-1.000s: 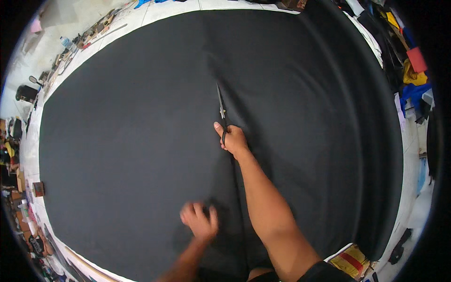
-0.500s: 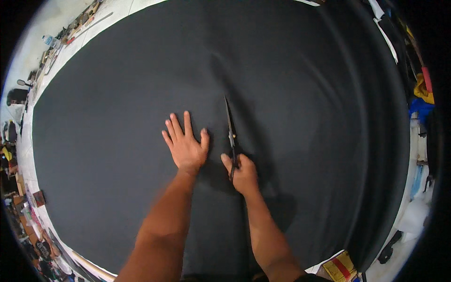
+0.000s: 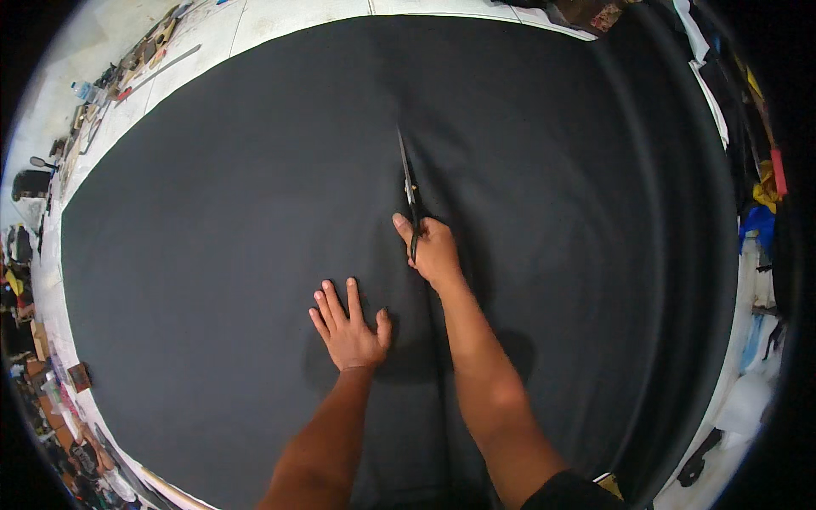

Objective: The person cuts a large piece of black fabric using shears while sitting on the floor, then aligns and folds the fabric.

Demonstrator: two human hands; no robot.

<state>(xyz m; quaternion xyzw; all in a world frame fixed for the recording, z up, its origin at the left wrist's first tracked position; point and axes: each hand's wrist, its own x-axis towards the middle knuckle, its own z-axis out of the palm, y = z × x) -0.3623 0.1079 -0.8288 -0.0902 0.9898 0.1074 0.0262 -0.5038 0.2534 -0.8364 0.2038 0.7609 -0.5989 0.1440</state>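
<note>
Black cloth (image 3: pixel 212 255) covers nearly the whole table, spread flat except for soft lengthwise folds toward the right edge. The right hand (image 3: pixel 435 251) is closed around the handles of a pair of long scissors (image 3: pixel 410 191), whose blades point away from the person along a faint line running up the middle of the fabric; whether the blades are parted or together cannot be told, as they show only as one thin sliver. The left hand (image 3: pixel 348 327) grips nothing: it lies palm down with fingers spread, pressing the cloth just to the left of the cutting line and a little nearer the body than the scissors. The likeliest trouble is a wandering cut, since dark fabric shows the line poorly, and if the flat hand lets go the cloth could bunch ahead of the blades. The ripples at the right could also drag the sheet askew. A pale bare strip of table (image 3: pixel 280 17) shows at the far side. Along the far left edge lie tools and a small clear bottle with a blue cap (image 3: pixel 82 89); at the right rim hang red, yellow and blue scraps (image 3: pixel 769 183), and a yellow-and-red packet (image 3: pixel 610 484) peeks out near the right elbow.
</note>
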